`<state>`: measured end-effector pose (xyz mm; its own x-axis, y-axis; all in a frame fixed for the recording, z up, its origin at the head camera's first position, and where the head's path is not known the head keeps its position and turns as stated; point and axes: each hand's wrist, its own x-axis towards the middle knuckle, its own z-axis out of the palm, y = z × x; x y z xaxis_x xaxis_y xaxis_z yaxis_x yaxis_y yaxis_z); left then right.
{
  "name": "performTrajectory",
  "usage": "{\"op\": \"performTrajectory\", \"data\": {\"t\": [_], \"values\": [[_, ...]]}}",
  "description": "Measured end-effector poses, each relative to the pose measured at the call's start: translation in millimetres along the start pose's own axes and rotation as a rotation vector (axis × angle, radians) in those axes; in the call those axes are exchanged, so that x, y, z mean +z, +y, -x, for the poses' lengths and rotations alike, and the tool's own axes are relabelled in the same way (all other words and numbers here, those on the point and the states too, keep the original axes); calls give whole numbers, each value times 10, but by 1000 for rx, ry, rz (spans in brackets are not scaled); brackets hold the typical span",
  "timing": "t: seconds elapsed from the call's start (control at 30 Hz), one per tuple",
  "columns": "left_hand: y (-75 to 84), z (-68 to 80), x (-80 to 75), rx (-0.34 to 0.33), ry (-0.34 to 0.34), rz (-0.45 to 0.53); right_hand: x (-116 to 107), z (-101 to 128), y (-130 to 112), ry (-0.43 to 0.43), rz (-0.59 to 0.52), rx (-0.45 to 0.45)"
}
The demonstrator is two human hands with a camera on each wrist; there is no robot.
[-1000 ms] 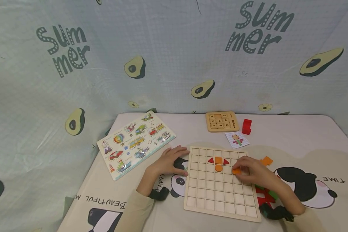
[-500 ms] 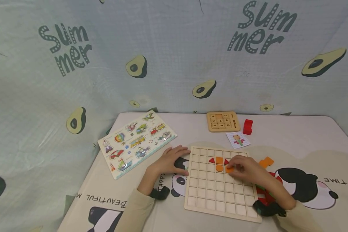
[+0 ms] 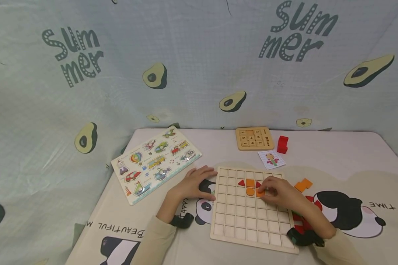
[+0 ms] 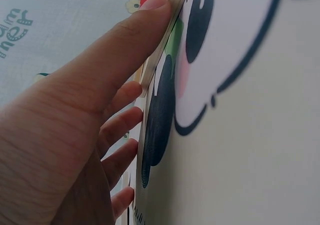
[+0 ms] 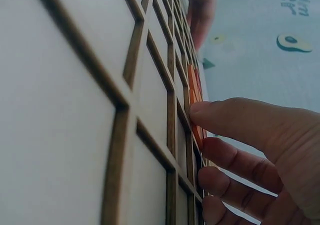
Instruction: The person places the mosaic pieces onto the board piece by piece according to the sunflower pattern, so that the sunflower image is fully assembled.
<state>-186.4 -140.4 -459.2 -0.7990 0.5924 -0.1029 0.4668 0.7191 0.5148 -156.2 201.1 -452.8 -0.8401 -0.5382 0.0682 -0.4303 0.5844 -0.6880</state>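
A wooden grid board (image 3: 238, 222) lies on the table in the head view. My left hand (image 3: 195, 184) rests at its left edge; in the left wrist view the thumb (image 4: 145, 22) and extended fingers touch that edge. My right hand (image 3: 280, 191) pinches an orange tile (image 3: 259, 193) at a cell right of an orange disc (image 3: 250, 191); the fingers partly hide the tile's shape. Above the disc sits an orange square (image 3: 250, 183), between a left red triangle (image 3: 241, 183) and a right red triangle (image 3: 258, 184). The right wrist view shows the thumb (image 5: 220, 112) against orange.
Behind the board lie a pattern card (image 3: 271, 159), a wooden number puzzle (image 3: 254, 139) and a red block (image 3: 282, 144). A picture puzzle (image 3: 156, 165) is at the left. Orange tiles (image 3: 303, 185) and red tiles (image 3: 298, 222) lie right of the board, partly under the right arm.
My right hand has carried the orange tile leftward across the board to the cell beside the disc, then shifted only slightly. The left hand has stayed at the board's edge.
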Motion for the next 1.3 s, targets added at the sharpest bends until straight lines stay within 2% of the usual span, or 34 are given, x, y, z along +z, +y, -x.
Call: {"op": "performTrajectory", "data": {"t": [0.2,0.5,0.77,1.13,1.23,1.3], "values": [[-3,1,7,1,1,10,7,18,25,-9,25,-18],[-6,-1,18,-5,-5,10,-57,119,104,31,22,-134],[-12,0,17,3,-3,11,-207,247,145,52,-9,-2],[-26,-12,5,7,0,3,-367,323,279,191,93,-150],[-25,-12,8,9,2,3,-411,361,308,200,116,-142],[-25,-9,9,10,4,4,-439,381,326,191,139,-98]]}}
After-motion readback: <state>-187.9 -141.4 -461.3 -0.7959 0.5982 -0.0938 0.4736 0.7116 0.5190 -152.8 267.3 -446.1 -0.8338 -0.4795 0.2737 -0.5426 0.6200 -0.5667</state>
